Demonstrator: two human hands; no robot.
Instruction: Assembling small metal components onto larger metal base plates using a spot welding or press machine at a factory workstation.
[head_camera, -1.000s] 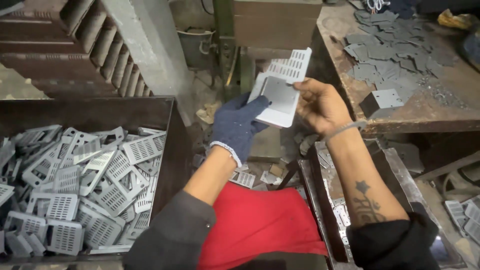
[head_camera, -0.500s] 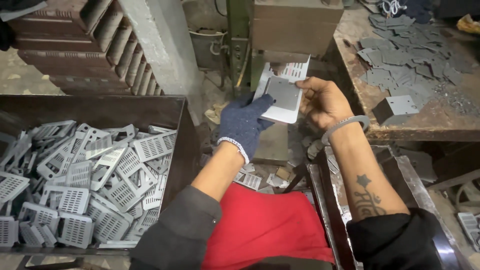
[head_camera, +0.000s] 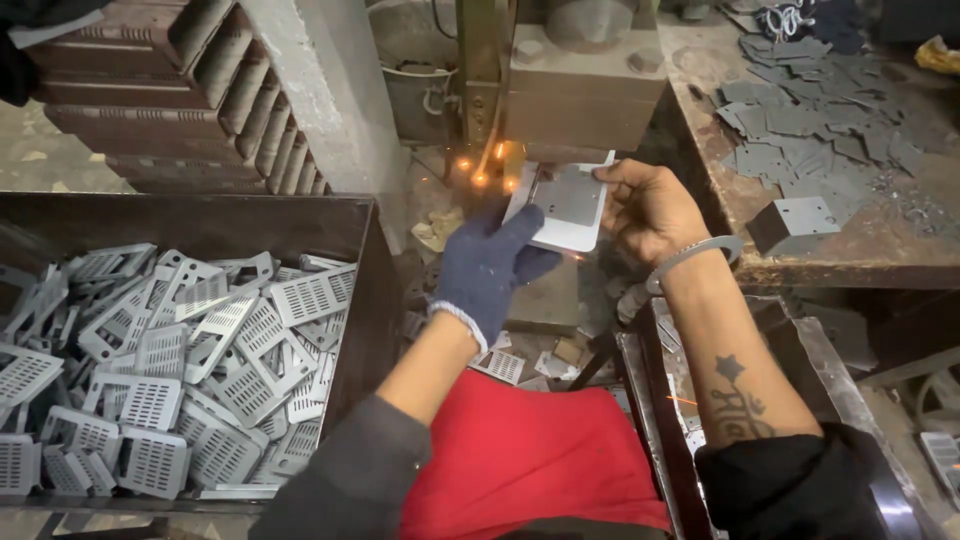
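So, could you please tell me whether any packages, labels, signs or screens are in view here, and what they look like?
None show: only the plain grey metal plate held in the hands, a bin of perforated metal parts and loose metal offcuts on the bench.

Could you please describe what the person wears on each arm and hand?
The left hand wears a dark blue knit glove with a white cuff, below a grey sleeve. The right hand is bare, with a metal bangle, a star tattoo with script and a black sleeve.
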